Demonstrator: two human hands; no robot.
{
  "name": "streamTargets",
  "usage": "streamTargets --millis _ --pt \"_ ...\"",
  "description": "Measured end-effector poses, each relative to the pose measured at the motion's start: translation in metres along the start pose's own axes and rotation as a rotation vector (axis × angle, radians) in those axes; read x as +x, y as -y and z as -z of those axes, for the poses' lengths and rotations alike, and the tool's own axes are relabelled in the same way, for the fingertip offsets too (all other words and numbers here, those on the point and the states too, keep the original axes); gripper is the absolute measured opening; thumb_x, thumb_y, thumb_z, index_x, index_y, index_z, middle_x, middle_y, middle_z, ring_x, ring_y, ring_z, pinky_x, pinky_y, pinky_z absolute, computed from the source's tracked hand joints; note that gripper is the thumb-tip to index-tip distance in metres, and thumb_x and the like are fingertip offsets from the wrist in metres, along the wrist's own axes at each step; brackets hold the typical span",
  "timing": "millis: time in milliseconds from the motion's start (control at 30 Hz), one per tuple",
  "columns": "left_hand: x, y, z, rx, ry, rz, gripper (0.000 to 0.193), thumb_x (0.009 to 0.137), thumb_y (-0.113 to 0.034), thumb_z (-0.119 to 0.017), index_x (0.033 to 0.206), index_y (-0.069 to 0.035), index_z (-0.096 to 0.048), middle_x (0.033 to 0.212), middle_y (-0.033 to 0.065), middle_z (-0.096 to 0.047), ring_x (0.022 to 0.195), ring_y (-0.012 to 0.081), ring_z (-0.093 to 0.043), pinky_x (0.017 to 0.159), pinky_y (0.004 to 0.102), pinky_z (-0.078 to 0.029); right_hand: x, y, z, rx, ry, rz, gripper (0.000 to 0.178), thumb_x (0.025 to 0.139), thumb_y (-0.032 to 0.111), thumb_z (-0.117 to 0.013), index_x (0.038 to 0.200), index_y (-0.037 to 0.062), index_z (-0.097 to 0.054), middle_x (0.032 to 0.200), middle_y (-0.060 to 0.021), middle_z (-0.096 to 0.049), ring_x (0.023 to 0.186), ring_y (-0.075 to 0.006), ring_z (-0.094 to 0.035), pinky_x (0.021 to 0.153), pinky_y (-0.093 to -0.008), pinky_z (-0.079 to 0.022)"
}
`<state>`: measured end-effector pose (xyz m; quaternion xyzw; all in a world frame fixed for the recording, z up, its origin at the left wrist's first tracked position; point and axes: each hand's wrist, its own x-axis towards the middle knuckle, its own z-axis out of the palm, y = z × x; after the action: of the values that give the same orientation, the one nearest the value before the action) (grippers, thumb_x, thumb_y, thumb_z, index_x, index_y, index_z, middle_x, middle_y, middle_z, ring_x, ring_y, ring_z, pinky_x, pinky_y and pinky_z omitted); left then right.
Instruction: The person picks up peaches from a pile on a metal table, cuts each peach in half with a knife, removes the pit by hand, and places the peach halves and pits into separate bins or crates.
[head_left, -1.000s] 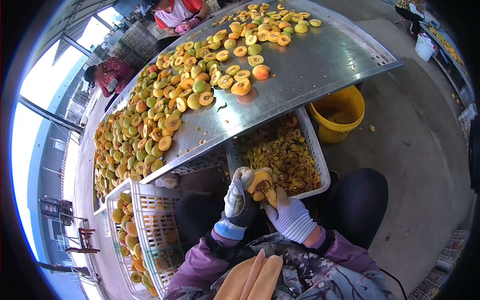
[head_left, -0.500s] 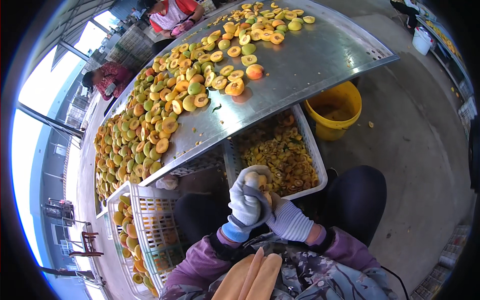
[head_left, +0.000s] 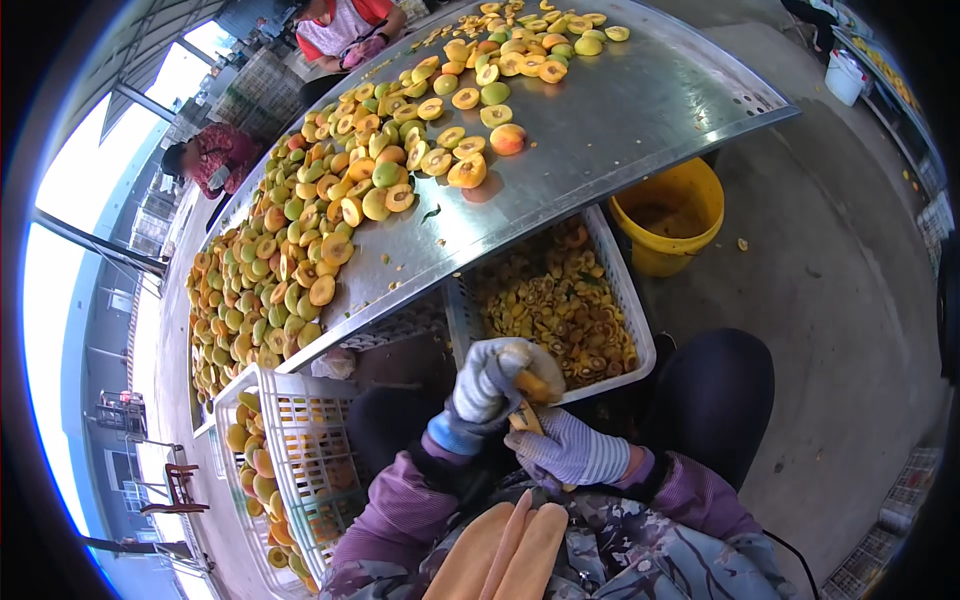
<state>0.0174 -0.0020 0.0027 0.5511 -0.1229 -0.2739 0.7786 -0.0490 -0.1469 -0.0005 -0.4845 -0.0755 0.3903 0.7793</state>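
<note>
My left hand (head_left: 487, 388), in a grey-white knit glove with a blue cuff, grips an orange-yellow peach half (head_left: 537, 386) over the near edge of the white crate (head_left: 640, 340) of pits and fruit scraps. My right hand (head_left: 575, 447), in a striped glove, is closed just below it around a small tool with a yellowish handle (head_left: 526, 421). The tool's working end is hidden near the left hand's fingers. Halved peaches, many with their pits in, lie heaped (head_left: 300, 220) on the metal table (head_left: 600, 130).
Left of my knees stands a white slatted basket (head_left: 320, 440) with more peach halves. A yellow bucket (head_left: 690, 240) is under the table's right side. Two people (head_left: 225, 160) work across the table. A white bucket (head_left: 845, 80) stands far right.
My hands have moved slightly apart, the right one lower and to the left. The peach half and the tool's handle now show between them.
</note>
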Motion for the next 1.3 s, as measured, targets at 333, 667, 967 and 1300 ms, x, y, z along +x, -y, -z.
streamTargets --millis 333,667,967,1300 --pt "-0.029 -0.035 0.037 -0.049 -0.85 -0.438 0.038 0.097 -0.033 -0.049 0.089 0.002 -0.061 0.075 0.0125 -0.064 0.062 0.0182 -0.059 0.057 0.0284 -0.047 0.034 -0.022 0.008 0.85 -0.419 -0.127 0.025 0.094 0.03 -0.051 0.076 0.0134 -0.048 0.057 0.0005 -0.044 0.042 -0.0115 -0.042 0.039 -0.0246 -0.035" --pt "-0.296 -0.18 0.133 1.652 -1.845 0.052 0.026 0.086 -0.014 -0.063 0.111 -0.006 -0.061 0.093 0.0156 -0.061 0.08 0.022 -0.061 0.069 0.031 -0.048 0.031 -0.032 0.031 0.386 -0.505 -0.067 0.02 0.092 0.031 -0.055 0.091 0.0109 -0.051 0.058 -0.0001 -0.047 0.04 -0.012 -0.046 0.035 -0.0291 -0.038" --pt "-0.039 -0.186 0.15 1.532 -1.019 -0.011 0.03 0.083 -0.024 -0.062 0.11 -0.011 -0.064 0.103 0.0174 -0.064 0.096 0.0321 -0.062 0.084 0.0373 -0.048 0.046 -0.06 0.067 0.706 -0.58 -0.27 0.02 0.09 0.026 -0.056 0.089 0.0055 -0.053 0.058 -0.003 -0.049 0.038 -0.0145 -0.045 0.034 -0.0288 -0.037" --pt "0.216 -0.116 0.173 1.634 -0.457 0.267 0.056 0.079 -0.031 -0.054 0.132 -0.017 -0.046 0.116 0.0206 -0.06 0.105 0.038 -0.058 0.091 0.0441 -0.046 0.043 -0.007 0.068 0.127 -0.791 -0.141 0.022 0.088 0.021 -0.058 0.097 0.0024 -0.049 0.057 -0.0044 -0.051 0.042 -0.0129 -0.048 0.039 -0.0291 -0.041"
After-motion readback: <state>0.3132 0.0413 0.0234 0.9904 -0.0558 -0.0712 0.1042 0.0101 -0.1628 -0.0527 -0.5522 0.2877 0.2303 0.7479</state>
